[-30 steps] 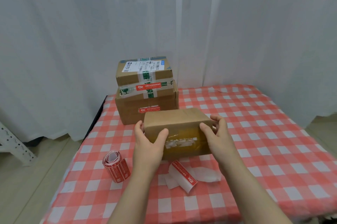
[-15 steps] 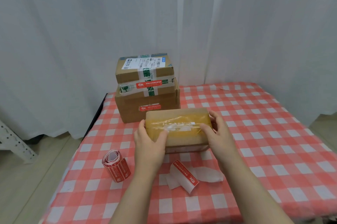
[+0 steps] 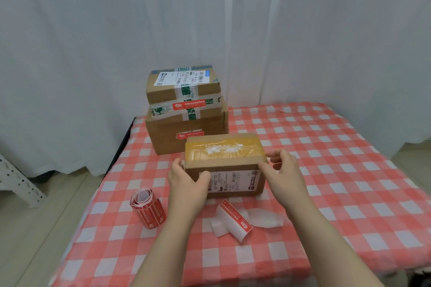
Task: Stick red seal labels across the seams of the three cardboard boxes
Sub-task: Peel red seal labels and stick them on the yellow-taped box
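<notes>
A small cardboard box (image 3: 226, 153) lies on the checked table, its yellow-taped seam facing up and a white shipping label facing me. My left hand (image 3: 186, 184) grips its left end, thumb on the front face. My right hand (image 3: 284, 174) holds the right end, thumb at the front corner and fingers curled beside the end. Behind it stand two stacked boxes: a large lower box (image 3: 163, 137) and an upper box (image 3: 163, 93), each bearing a red seal label (image 3: 189, 106). A roll of red labels (image 3: 148, 209) lies left of my left arm. One loose red label (image 3: 235, 216) curls on white backing paper between my arms.
The table's red-and-white cloth (image 3: 338, 170) stretches bare to the right. White curtains hang behind the table. The left table edge drops to the floor, where a grey metal rack leg (image 3: 16, 181) stands.
Both hands have rolled the small box away from me: its taped seam went from the front face to the top, and the shipping-label side now faces me.
</notes>
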